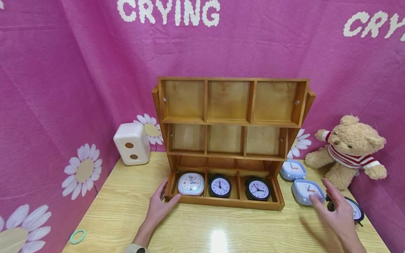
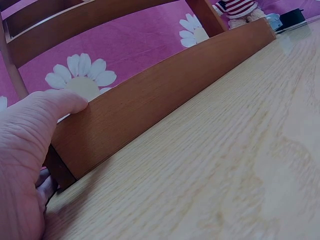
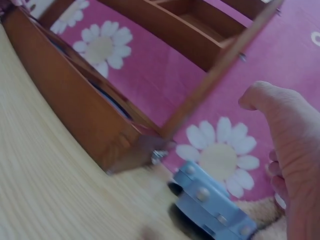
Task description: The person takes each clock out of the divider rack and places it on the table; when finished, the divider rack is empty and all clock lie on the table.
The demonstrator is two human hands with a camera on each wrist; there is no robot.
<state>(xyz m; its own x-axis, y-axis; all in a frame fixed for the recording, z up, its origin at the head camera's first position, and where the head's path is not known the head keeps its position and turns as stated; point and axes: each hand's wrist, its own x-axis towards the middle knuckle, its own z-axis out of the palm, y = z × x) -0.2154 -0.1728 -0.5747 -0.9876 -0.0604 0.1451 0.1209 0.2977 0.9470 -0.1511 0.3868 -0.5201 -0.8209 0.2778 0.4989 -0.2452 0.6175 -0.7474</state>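
Observation:
A three-tier wooden shelf point(image 1: 231, 123) stands on the table. My left hand point(image 1: 158, 208) holds its lower left front corner, the thumb over the front board point(image 2: 150, 92) and the other fingers along the side. The bottom tier holds a pale blue alarm clock point(image 1: 191, 183) in the left compartment, a black alarm clock point(image 1: 220, 186) in the middle and another black alarm clock point(image 1: 257, 189) on the right. Fingers spread, my right hand point(image 1: 340, 214) hovers near a blue alarm clock point(image 1: 307, 192) and a black alarm clock point(image 1: 355, 209), holding nothing. A second blue alarm clock point(image 1: 293, 169) lies behind.
A teddy bear point(image 1: 351, 151) in a striped sweater sits at the back right. At the back left stands a white box point(image 1: 133, 144) with two brown dots. A green ring point(image 1: 77, 237) lies near the left table edge. Pink cloth point(image 1: 95, 70) hangs behind and at the sides.

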